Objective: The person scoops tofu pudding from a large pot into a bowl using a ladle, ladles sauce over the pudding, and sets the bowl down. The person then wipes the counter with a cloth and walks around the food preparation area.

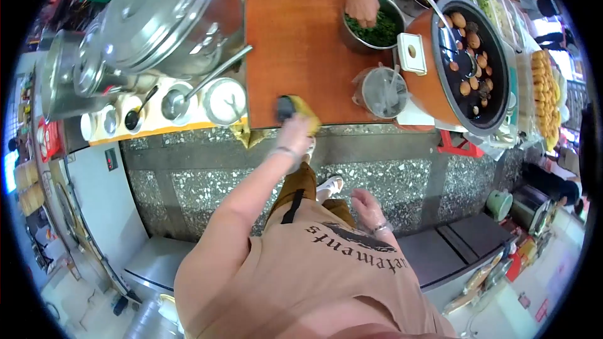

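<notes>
My left hand (295, 136), which seems to be in a thin clear glove, is closed on a yellow and dark cloth (306, 112). The cloth lies against the near edge of the orange-brown tabletop (289, 37). Down at my side, my right hand (367, 208) hangs in front of my shirt, fingers loosely apart and nothing visible in them. Across the table another person's hand (362, 6) reaches into a metal pot of chopped greens (383, 28). A clear plastic-lined tub (382, 93) stands at the table's right corner.
On the right, a large orange cooker (433, 75) holds eggs in dark liquid, with a ladle (436, 9) inside. Big lidded steel pots (163, 19) stand at the left, above a row of containers including a white-rimmed bowl (225, 102). A red stool (461, 144) is under the cooker.
</notes>
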A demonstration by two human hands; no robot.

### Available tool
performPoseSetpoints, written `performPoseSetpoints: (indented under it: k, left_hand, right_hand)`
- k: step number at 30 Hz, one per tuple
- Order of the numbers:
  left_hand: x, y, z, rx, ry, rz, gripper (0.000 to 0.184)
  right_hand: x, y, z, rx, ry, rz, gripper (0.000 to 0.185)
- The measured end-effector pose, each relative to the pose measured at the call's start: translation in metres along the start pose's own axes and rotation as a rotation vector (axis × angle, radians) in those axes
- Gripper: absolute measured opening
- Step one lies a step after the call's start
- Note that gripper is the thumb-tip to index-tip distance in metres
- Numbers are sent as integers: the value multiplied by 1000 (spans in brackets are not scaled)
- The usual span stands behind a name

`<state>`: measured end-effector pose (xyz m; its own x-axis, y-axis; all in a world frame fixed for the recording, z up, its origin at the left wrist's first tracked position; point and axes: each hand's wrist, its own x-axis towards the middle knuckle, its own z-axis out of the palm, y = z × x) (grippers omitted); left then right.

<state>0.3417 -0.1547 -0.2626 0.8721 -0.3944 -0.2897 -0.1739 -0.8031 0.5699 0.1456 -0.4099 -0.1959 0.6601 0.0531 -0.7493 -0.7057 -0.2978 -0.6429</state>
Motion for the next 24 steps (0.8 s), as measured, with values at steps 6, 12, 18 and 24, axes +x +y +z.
performPoseSetpoints:
  k: [6, 12, 18, 24]
  left_hand:
    - [-21, 84, 0, -216, -74, 196, 50]
    - [-195, 40, -66, -1011, 78, -76, 42]
    - [-337, -28, -109, -1606, 287, -684, 33]
    - [-414, -154, -142, -1636, 374, -716, 28]
  right_hand:
    - [-8, -49, 23, -17, 3, -239, 34]
    - [5, -74, 54, -231, -110, -352, 32]
    - [-3, -125, 172, -276, -186, -427, 34]
    - [63, -181, 242, -70, 225, -340, 28]
